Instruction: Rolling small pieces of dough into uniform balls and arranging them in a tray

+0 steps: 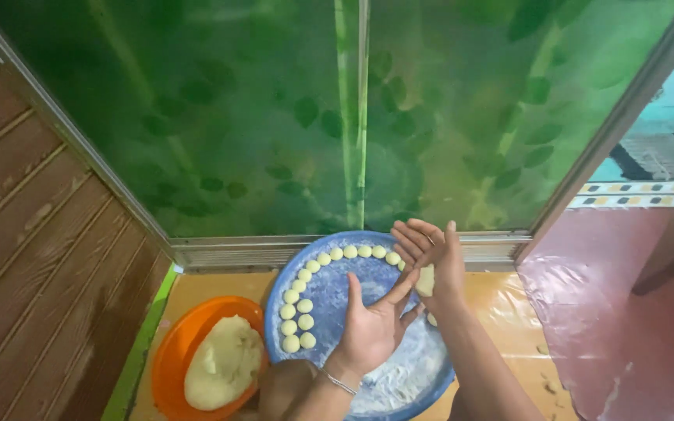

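The step in hand looks like shaping: a small pale piece of dough [426, 279] sits between the two palms, above the far right part of a round blue tray [329, 292] dusted with flour. The left hand [372, 323] is held palm up with fingers spread and loose, its fingertips reaching toward the dough, and a thin bracelet [342, 383] circles its wrist. The right hand [433, 257] stands more upright, fingers extended and slightly fanned, with the dough pressed against its palm side; neither hand is clenched, so the piece is held by light contact between open palms, not pinched. On the tray, a row of small dough balls [299, 292] curves along the left and far rim, with a few more starting a second row just inside it near the left edge. The near part of the tray carries a thick patch of loose flour [399, 374]. To the left, just beside the tray, an orange bowl [173, 351] holds a large lump of dough [224, 362]. Judging from this, the piece is not yet round like the others; the next move calls for gentle, even pressure between the palms, then a free spot on the tray beside the inner row.
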